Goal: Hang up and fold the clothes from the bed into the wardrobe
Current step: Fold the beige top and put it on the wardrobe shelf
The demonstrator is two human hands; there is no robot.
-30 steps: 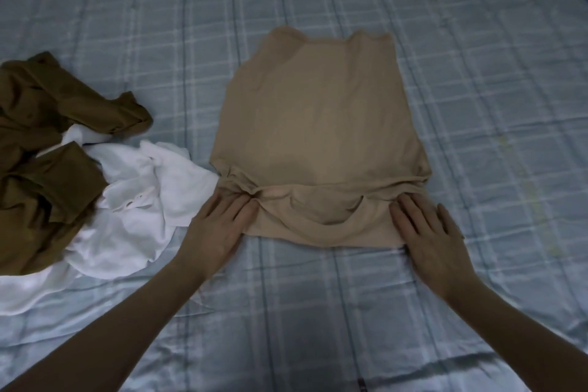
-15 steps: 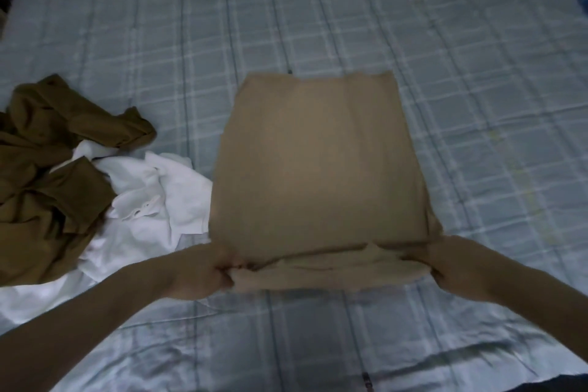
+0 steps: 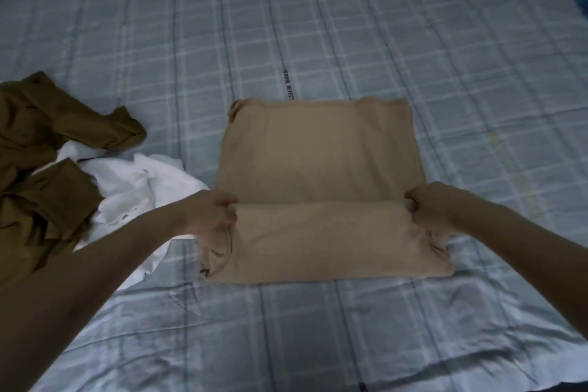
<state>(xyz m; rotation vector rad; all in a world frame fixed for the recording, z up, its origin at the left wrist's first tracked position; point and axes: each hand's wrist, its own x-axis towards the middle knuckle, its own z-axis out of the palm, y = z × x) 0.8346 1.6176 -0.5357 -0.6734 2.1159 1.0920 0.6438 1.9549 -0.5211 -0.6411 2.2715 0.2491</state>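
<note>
A tan top (image 3: pixel 315 149) is spread on the plaid bedsheet (image 3: pixel 445 41), directly ahead of the hands. Its near part is doubled over, and the fold line is seen running left to right between them. One end of that fold is pinched by the left hand (image 3: pixel 211 212), the other by the right hand (image 3: pixel 432 205), both equally near. A white garment (image 3: pixel 133 188) lies touching its left edge, with an olive-brown garment (image 3: pixel 41 149) farther left. The far half is judged unobstructed.

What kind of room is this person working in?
Most likely a bedroom. A blue plaid bedsheet covers the whole surface, a beige top is being folded on it, and a pile of brown clothes and a white garment lies beside.
</note>
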